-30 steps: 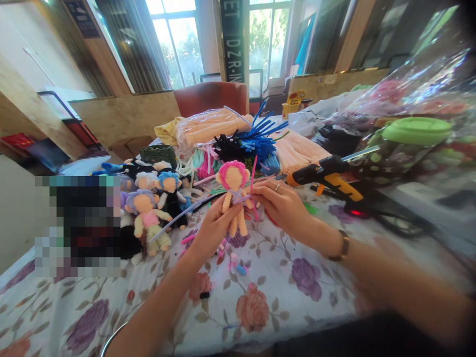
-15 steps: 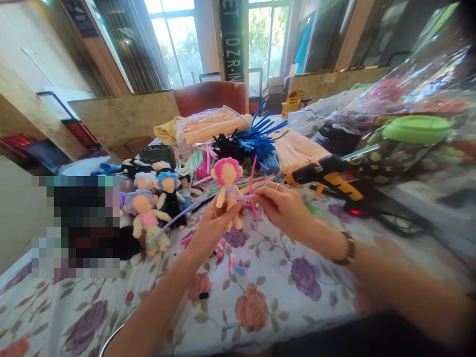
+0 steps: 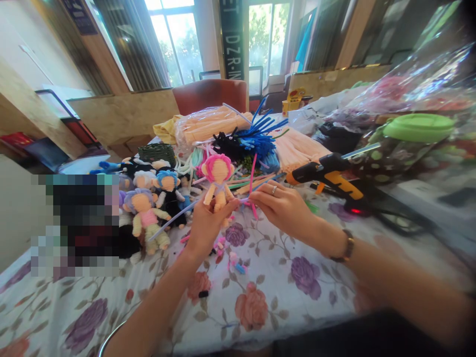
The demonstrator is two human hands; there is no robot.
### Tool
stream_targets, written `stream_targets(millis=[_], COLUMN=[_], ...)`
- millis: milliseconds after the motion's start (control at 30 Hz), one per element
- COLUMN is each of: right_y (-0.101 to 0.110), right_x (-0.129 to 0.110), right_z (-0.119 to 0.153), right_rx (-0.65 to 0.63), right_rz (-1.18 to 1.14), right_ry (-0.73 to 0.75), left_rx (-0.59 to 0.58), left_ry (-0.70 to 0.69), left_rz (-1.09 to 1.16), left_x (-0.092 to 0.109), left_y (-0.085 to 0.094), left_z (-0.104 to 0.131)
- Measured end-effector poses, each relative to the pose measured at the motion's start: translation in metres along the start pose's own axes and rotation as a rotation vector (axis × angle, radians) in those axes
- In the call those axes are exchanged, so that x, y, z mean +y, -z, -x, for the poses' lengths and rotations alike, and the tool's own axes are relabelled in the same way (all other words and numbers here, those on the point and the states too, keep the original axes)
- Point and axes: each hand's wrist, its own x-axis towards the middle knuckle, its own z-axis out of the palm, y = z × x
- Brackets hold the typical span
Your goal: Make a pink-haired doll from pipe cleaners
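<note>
A small doll [image 3: 219, 173] made of pipe cleaners, with pink hair and a peach body, is held upright by my left hand [image 3: 209, 220], whose fingers wrap around its lower body. Across its chest runs a lilac pipe cleaner [image 3: 174, 218], one long end of which sticks out to the left past my hand. The other end is pinched between the fingertips of my right hand [image 3: 282, 206], just right of the doll. A pink pipe cleaner [image 3: 253, 173] lies on the table behind my right fingertips. My left palm hides part of the doll's legs.
Finished dolls [image 3: 143, 208] crowd the left side. An orange-and-black glue gun [image 3: 327, 173] stands at right, near a green-lidded container [image 3: 418, 129]. Bundles of blue pipe cleaners [image 3: 260, 139] and peach ones [image 3: 297, 151] lie behind. Small pink scraps [image 3: 221, 245] sit on the floral cloth [image 3: 282, 317].
The doll and my left hand have shifted a little left and tilted. My right hand has moved slightly left, still pinching the lilac pipe cleaner's end.
</note>
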Motion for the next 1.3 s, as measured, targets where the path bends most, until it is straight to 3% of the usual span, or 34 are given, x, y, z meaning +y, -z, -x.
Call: stream_targets(millis=[267,733,900,1133,1300], right_y=[0.007,0.014,0.016,0.013,0.01], right_x=[0.006,0.015,0.018,0.018,0.019], right_z=[-0.004,-0.006,-0.005,-0.005,-0.004], right_rx=[0.011,-0.077,-0.052,-0.036,-0.015], right_rz=[0.139,0.115,0.14,0.092,0.045], right_ry=[0.152,0.091,0.045,-0.002,-0.013], left_rx=[0.004,0.06,0.085,-0.051,-0.059], left_ry=[-0.022,-0.032,-0.052,0.038,0.027], left_rz=[-0.062,-0.103,-0.13,-0.004,0.036], left_x=[0.004,0.002,-0.003,0.001,0.003], left_y=[-0.001,0.001,0.006,0.001,-0.001], left_z=[0.001,0.0,-0.005,-0.002,-0.001])
